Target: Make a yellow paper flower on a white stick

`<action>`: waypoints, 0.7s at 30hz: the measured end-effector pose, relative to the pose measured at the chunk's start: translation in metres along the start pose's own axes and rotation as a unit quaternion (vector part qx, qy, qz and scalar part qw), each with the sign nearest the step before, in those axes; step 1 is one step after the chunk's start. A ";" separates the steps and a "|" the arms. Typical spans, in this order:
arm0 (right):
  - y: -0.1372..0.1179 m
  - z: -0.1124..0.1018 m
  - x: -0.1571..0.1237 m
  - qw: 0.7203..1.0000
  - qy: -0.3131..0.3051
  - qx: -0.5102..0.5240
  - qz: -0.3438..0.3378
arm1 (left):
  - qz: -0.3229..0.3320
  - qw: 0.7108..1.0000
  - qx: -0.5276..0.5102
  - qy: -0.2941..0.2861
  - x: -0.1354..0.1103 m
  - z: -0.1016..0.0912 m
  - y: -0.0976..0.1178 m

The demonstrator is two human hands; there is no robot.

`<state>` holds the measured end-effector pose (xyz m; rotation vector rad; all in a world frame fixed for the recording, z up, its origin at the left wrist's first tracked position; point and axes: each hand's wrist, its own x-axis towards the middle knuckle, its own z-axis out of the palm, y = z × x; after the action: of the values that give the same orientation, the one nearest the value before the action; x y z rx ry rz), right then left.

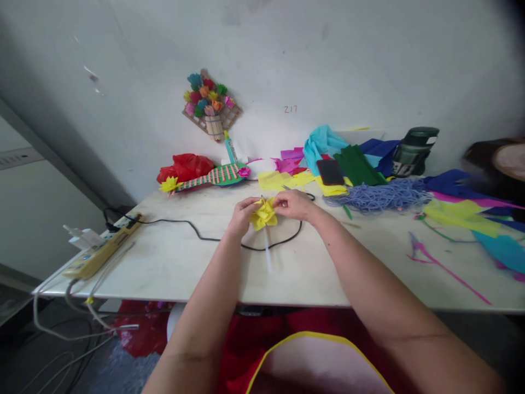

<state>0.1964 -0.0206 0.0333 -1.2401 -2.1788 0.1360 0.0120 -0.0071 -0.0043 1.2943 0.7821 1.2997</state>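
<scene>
A yellow crepe-paper flower is held over the middle of the white table. My left hand pinches its left side and my right hand pinches its right side, fingers closed on the paper. A thin pale stick hangs down from the flower toward me. A black cable loops on the table just beneath the hands.
A yellow power strip with plugs lies at the left edge. Coloured paper sheets, a black phone, blue-grey yarn, a dark bottle and a finished paper-flower craft stand behind. Another person is at far right.
</scene>
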 end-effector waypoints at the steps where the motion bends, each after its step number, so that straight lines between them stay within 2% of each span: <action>1: -0.001 0.000 0.000 1.000 -0.002 -0.003 0.004 | 0.001 1.000 -0.001 -0.001 0.000 0.000 0.000; 8: -0.007 -0.002 0.000 0.999 -0.022 -0.018 0.031 | -0.006 1.000 -0.011 -0.004 -0.001 0.001 0.000; 15: -0.010 -0.005 -0.001 0.998 0.004 -0.036 0.045 | -0.004 1.000 -0.002 0.016 0.000 0.000 0.001; 21: -0.012 -0.005 -0.001 0.996 0.013 -0.066 0.051 | -0.011 1.000 0.027 -0.008 0.000 -0.001 -0.001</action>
<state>0.1907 -0.0285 0.0412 -1.4198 -2.1315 0.0177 0.0110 -0.0071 -0.0053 1.3349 0.8224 1.2572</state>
